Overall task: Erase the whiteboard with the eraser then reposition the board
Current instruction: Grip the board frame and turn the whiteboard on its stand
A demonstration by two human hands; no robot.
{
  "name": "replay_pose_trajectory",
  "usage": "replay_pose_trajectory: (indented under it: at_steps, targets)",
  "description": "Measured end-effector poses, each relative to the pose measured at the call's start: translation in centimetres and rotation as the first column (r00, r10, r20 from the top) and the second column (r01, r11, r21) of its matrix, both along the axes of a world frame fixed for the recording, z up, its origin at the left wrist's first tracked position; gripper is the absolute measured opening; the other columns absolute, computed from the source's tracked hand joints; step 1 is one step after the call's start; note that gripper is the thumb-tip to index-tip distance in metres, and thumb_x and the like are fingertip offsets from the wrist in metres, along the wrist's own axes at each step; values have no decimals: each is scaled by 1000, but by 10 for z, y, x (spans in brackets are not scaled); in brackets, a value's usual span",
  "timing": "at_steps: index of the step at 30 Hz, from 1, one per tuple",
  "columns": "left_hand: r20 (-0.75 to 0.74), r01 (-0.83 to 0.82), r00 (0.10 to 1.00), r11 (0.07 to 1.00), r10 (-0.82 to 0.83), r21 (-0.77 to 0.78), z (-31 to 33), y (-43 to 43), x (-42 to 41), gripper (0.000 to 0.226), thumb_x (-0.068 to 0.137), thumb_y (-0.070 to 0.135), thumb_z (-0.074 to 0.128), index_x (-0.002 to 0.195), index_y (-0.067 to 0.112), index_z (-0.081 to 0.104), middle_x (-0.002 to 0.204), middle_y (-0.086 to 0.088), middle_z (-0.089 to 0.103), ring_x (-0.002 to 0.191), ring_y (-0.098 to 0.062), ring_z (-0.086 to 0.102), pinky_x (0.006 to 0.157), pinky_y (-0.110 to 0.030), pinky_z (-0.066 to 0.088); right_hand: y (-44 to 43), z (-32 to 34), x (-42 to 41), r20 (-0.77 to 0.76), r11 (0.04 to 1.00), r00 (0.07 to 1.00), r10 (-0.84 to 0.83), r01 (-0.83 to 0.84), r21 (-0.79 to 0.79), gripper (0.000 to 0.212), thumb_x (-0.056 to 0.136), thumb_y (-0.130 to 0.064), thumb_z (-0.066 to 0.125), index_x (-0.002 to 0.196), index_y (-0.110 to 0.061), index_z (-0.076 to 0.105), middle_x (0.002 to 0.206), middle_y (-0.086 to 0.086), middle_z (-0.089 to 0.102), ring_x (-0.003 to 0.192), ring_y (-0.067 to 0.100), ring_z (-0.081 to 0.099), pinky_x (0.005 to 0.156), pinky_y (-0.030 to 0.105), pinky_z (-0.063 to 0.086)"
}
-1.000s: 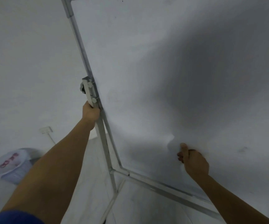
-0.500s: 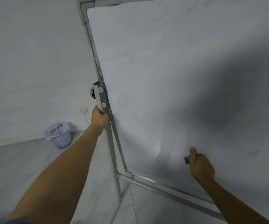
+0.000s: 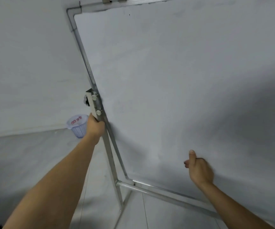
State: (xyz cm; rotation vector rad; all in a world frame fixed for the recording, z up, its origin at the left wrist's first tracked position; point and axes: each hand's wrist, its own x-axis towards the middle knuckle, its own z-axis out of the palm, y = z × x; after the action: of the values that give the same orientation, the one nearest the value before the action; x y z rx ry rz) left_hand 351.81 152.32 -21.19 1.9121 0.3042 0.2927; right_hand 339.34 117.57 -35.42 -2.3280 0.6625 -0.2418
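Observation:
The whiteboard (image 3: 174,83) is large, wiped white, and tilted in its metal frame, filling the right of the view. My left hand (image 3: 95,127) is wrapped around the stand's upright post (image 3: 110,156), just below the pivot bracket (image 3: 94,104) on the board's left edge. Low on the board surface, my right hand (image 3: 198,170) rests as a closed fist with the thumb pointing up. No eraser shows in it or anywhere else in view.
A pale blue plastic waste basket (image 3: 78,126) stands on the grey tiled floor by the white wall, behind my left hand. The stand's lower crossbar (image 3: 158,192) and a slanted leg (image 3: 123,205) run near the floor.
The view has lifted and shifted, so the board's top left corner and the basket now show. Both hands keep their places on the post and the board; the board looks swung slightly.

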Motion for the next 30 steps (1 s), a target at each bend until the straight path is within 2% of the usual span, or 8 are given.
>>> replay_pose_trajectory:
  at_steps: [4, 9, 13, 16, 19, 24, 26, 30]
  targets:
    - [13, 17, 1000, 1000, -17, -13, -1, 17, -46, 30, 83, -11, 43, 103, 10, 45, 99, -11, 55, 94, -31, 54, 73, -38, 46, 18, 3, -35, -13, 999, 999, -47, 48, 16, 84, 92, -67, 6, 81, -22, 76, 95, 2, 75, 89, 28, 66, 85, 37, 51]
    - [-1, 10, 1000, 997, -10, 73, 0, 35, -113, 25, 82, -8, 47, 102, 7, 46, 94, -11, 54, 89, -29, 52, 73, -37, 45, 40, 9, -86, -47, 991, 993, -108, 111, 69, 90, 91, -67, 3, 95, -13, 74, 108, 10, 71, 99, 33, 63, 88, 39, 47]
    - [-132, 30, 991, 965, 5, 261, -15, 48, -166, 10, 83, 8, 56, 90, 4, 52, 86, -15, 59, 89, -37, 61, 74, -41, 50, 58, 16, -122, -133, 995, 986, -101, 103, 13, 84, 96, -60, 7, 118, -3, 64, 119, 20, 64, 107, 35, 60, 91, 40, 45]
    - [-341, 247, 935, 867, -96, 434, -38, 50, -225, 27, 85, 18, 57, 102, -3, 54, 103, -22, 62, 95, -40, 63, 76, -43, 56, 64, 25, -153, -106, 994, 990, -97, 102, 44, 73, 99, -54, 16, 112, -2, 65, 115, 22, 65, 102, 35, 61, 87, 38, 45]
    - [-518, 493, 823, 748, -234, 445, -50, 30, -267, 20, 83, 20, 54, 90, 1, 57, 92, -18, 63, 83, -37, 65, 64, -40, 59, 59, 33, -171, -54, 990, 993, -104, 108, 96, 60, 101, -47, 22, 88, -4, 61, 95, 17, 65, 82, 30, 58, 76, 35, 44]
    - [-372, 577, 817, 615, -440, 538, -28, -49, -284, 35, 87, 32, 54, 116, 15, 60, 113, -6, 63, 102, -25, 60, 83, -31, 48, 18, 40, -206, -47, 964, 982, -183, 189, 185, 50, 99, -46, 32, 75, -8, 55, 79, 11, 61, 73, 27, 58, 67, 33, 42]
    - [-303, 613, 779, 569, -548, 548, -14, -96, -291, 33, 88, 32, 53, 117, 17, 61, 108, -5, 67, 99, -24, 61, 83, -32, 50, -14, 41, -226, -37, 949, 972, -232, 235, 210, 49, 98, -46, 35, 73, -9, 55, 77, 10, 60, 70, 25, 56, 65, 33, 40]
    - [-195, 676, 652, 444, -733, 588, 5, -202, -316, 30, 90, 27, 51, 116, 16, 61, 98, -2, 70, 91, -22, 63, 78, -33, 52, -95, 41, -271, -37, 911, 934, -355, 354, 210, 49, 96, -49, 37, 92, -6, 60, 88, 9, 60, 82, 27, 54, 73, 32, 38]
